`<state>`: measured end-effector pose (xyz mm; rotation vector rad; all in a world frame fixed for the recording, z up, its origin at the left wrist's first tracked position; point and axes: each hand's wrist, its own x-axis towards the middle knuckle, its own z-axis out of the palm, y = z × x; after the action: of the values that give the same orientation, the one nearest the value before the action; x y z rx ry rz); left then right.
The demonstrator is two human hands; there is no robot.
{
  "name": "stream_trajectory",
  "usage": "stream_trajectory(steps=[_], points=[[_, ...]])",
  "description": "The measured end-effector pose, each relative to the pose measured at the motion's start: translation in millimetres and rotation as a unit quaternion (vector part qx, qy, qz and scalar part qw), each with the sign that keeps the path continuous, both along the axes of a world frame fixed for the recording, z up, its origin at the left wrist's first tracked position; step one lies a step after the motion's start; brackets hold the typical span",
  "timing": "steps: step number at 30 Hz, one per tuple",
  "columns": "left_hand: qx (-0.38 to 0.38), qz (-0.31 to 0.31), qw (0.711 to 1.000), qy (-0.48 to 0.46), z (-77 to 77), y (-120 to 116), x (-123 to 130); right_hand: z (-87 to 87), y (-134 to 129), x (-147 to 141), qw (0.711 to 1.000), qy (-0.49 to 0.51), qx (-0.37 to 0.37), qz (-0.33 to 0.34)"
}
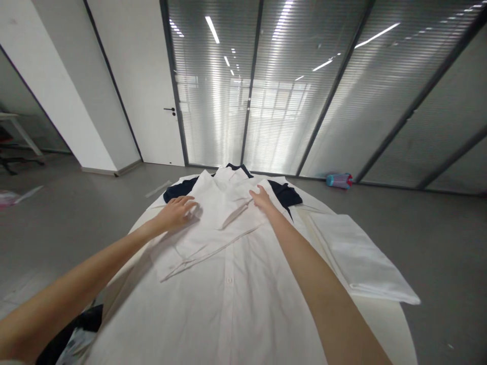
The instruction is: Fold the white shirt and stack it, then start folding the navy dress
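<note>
Resting on a white long-sleeved button-front shirt [228, 284], both hands sit toward its far end, and the shirt lies spread on a round white worktop [384, 324]. Its long axis runs straight out from the person, with the button line down the middle and a bunched, folded collar end just beyond the grips.

The left grip [177, 213] is curved, its fingers close together and bearing on the cloth; whether they pinch it, I cannot tell. The right grip [262, 198] is loosely spread, with no visible pinch. The shirt's centre line passes between them. The right grip is slightly the farther out and the nearer to a long, narrow folded strip of white fabric [213, 252], which slants from just below that hand down toward the left.

A dark navy garment [283, 192] shows from under the shirt beyond both grips. Right of the right grip lies a flat folded white cloth [361, 258], and well below the left grip sits a dark fabric bundle [81, 324]. Farther ahead of the grips, a blue and pink bottle [338, 180] lies on the grey floor [437, 243] beside a glass wall with slatted blinds [266, 86].
</note>
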<state>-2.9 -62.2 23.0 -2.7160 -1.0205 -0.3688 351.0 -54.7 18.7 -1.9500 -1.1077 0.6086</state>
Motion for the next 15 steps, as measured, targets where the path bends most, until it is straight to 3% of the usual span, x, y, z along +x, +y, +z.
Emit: stream_trajectory(steps=[3, 7, 10, 13, 15], points=[[0.013, 0.004, 0.999, -0.032, -10.0, -9, -4, 5.2, 13, -3, 0.999, -0.011, -0.014, -0.028], [-0.023, -0.1, 0.994, -0.035, -25.2, -34, -2, 10.4, 19, -3, 0.998, 0.007, -0.015, -0.063], [-0.049, -0.127, 0.989, -0.063, -30.4, -43, -3, 16.2, 18, -4, 0.996, 0.051, -0.005, -0.074], [-0.066, -0.173, 0.982, -0.049, -26.8, -48, -2, 36.1, 18, -4, 0.991, 0.117, 0.031, -0.057], [-0.072, -0.224, 0.972, -0.02, -20.5, -55, 6, 61.4, 17, -3, 0.985, 0.154, 0.065, -0.042]])
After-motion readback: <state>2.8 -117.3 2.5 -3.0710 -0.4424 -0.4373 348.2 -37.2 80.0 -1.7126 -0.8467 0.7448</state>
